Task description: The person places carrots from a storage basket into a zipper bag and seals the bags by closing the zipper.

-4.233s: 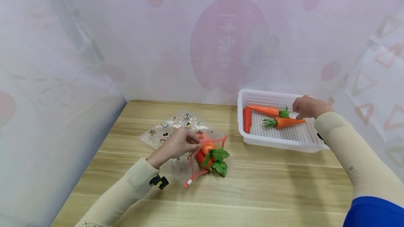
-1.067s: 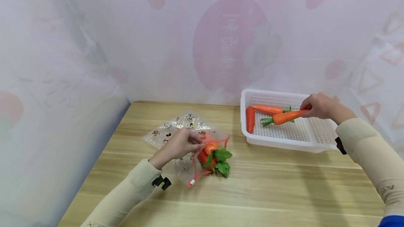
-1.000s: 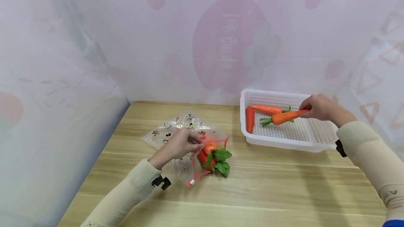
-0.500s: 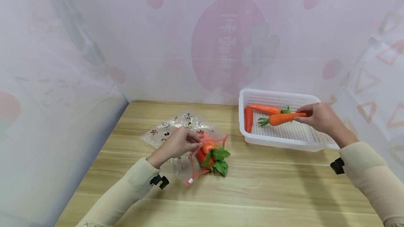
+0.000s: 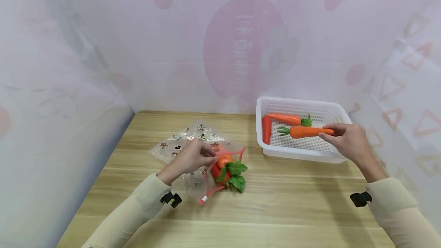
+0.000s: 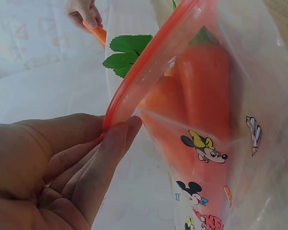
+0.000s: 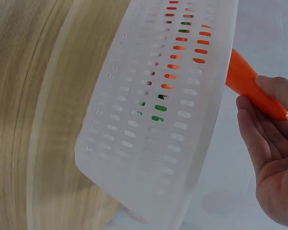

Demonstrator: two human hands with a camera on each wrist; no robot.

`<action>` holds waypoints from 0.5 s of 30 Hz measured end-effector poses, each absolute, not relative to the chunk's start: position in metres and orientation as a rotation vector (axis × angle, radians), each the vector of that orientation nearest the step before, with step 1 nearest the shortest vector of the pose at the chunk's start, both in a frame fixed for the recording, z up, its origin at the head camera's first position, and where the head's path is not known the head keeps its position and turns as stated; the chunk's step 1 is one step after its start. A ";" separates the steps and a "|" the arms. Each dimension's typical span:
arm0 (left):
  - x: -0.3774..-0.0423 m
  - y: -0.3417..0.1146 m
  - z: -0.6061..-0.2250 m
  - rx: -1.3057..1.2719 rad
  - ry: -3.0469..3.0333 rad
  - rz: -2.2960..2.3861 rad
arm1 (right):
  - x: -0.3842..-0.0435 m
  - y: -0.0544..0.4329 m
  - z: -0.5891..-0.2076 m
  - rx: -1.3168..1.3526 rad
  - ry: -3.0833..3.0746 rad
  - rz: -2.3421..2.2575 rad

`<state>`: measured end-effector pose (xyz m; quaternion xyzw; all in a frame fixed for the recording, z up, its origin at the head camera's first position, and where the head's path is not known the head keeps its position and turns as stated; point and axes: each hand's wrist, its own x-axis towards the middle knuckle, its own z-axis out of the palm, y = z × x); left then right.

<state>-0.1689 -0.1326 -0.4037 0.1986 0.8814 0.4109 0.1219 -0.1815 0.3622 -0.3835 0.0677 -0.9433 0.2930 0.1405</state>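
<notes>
My left hand [image 5: 193, 159] pinches the red zip edge of a clear, cartoon-printed zip bag [image 6: 259, 158] that lies on the table. Inside its mouth are orange carrots [image 6: 204, 86], their green leaves [image 5: 237, 168] sticking out to the right. My right hand [image 5: 352, 142] grips the pointed end of another carrot [image 5: 303, 131], held over a white plastic basket [image 5: 303, 155] with its green top toward the left. In the basket lie a carrot with leaves [image 5: 285, 119] along the back and a red-orange one [image 5: 267, 129] at the left side.
The basket stands at the back right of the wooden table [image 5: 275, 206], near the printed curtain [image 5: 172, 68]. A white slider [image 5: 204, 199] sits at the bag's near corner. Curtain walls close in the left, back and right.
The right hand reached into the basket, took hold of the carrot by its tip and raised it, then came nearer while the carrot levelled out. The left hand keeps its place on the bag.
</notes>
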 end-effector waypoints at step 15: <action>-0.168 -0.134 -0.404 0.588 2.568 1.194 | -0.151 0.361 -0.384 0.051 -2.568 1.103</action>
